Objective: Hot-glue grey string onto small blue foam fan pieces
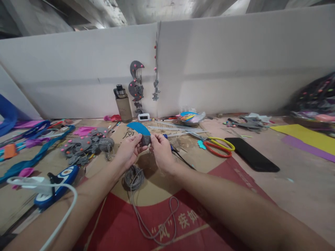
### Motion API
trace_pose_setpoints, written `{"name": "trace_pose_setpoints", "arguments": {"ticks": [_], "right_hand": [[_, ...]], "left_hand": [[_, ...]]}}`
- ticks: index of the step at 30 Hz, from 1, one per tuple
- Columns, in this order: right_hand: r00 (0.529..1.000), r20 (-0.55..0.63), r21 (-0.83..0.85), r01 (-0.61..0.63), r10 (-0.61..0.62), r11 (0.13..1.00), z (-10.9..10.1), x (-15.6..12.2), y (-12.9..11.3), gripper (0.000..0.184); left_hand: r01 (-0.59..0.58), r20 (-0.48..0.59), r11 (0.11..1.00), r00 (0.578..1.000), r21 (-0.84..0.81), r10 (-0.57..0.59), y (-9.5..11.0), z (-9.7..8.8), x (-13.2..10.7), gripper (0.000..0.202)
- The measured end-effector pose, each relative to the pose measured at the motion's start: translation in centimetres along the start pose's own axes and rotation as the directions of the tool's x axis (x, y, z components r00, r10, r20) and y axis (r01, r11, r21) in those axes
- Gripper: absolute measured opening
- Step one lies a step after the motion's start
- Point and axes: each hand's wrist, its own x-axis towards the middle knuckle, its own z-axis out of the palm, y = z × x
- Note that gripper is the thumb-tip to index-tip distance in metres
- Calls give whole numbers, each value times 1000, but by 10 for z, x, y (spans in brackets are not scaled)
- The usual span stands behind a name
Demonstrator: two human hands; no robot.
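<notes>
My left hand (130,149) and my right hand (161,150) meet in front of me with fingers pinched. Between them is a flat blue curved piece (138,127), its arc pointing up and left. A dark grey piece (146,140) lies against its lower end, and the fingertips of both hands grip there. Whether the two are joined I cannot tell. Below the hands rests a coil of grey cord (134,177), its loose end looping toward me. Just beyond my right hand lie a blue-handled tool (165,136) with a black cable and scissors (220,146) with yellow and orange handles.
On the left sit grey felt pieces with pink dots (86,143) and a blue power strip (59,184) with a white cable. A bottle (124,106) and small white clock (143,117) stand by the white wall panel (222,62). At right are a black phone (251,154) and yellow sheet (306,139).
</notes>
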Motion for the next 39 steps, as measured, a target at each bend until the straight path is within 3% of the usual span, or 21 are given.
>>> {"name": "trace_pose_setpoints", "arguments": {"ticks": [6, 12, 19, 25, 35, 39], "right_hand": [[999, -49, 27, 2, -1, 1000, -1, 4, 2, 22], [1000, -21, 72, -6, 8, 997, 0, 2, -1, 19], [998, 54, 72, 12, -16, 997, 0, 1, -1, 19], [998, 53, 67, 17, -20, 998, 0, 1, 0, 19], [999, 37, 70, 1, -3, 998, 0, -1, -2, 18], [1000, 3, 77, -13, 13, 997, 0, 2, 0, 18]], "left_hand": [[-18, -37, 999, 999, 49, 19, -2, 5, -5, 5], [-27, -12, 993, 1000, 115, 29, -1, 5, -7, 8], [-61, -8, 996, 998, 59, 62, 0, 2, -5, 8], [-74, 13, 996, 997, 46, 73, 1, 3, -7, 10], [-35, -83, 998, 996, 55, 40, 6, 0, -5, 12], [-17, -194, 995, 980, 99, 37, 9, -5, -3, 13]]}}
